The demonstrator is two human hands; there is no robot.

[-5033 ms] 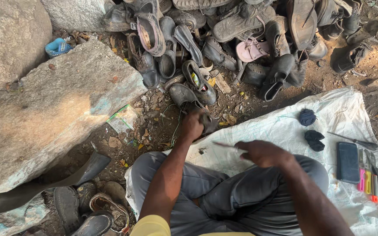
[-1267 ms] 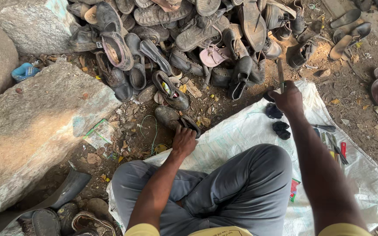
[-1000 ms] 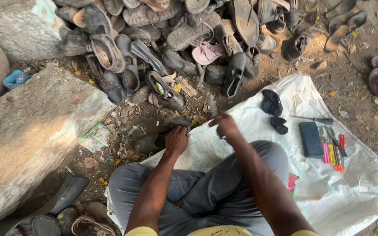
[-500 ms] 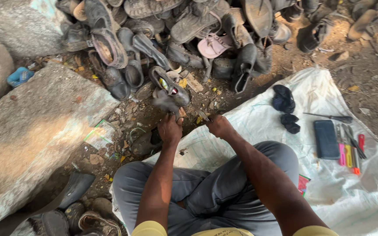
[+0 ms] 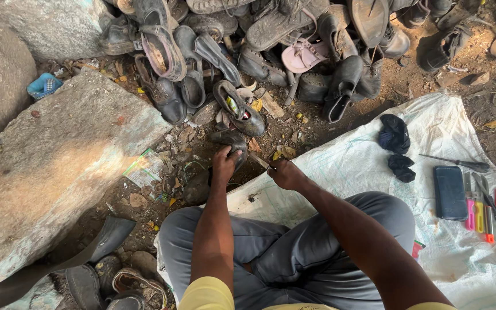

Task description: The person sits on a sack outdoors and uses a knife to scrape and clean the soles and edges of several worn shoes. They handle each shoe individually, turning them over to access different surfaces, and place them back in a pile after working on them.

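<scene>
Where sack (image 5: 374, 166) ends, hands (image 5: 225, 163) crowding shoe (image 5: 231, 140).

The left hand (image 5: 224, 165) grips a dark worn shoe (image 5: 232, 143) on the littered ground, while the right hand (image 5: 285, 174) holds a thin blade (image 5: 261, 162) angled toward it. Behind them lies a pile of old shoes (image 5: 271, 51). A white woven sack (image 5: 368, 166) carries a dark phone (image 5: 450, 193) and coloured tools (image 5: 480, 206).

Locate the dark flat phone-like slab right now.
In the head view, the dark flat rectangular slab lies on the white woven sack at the right, just left of the pink, yellow and red hand tools, below the two dark cloth bundles.
</scene>
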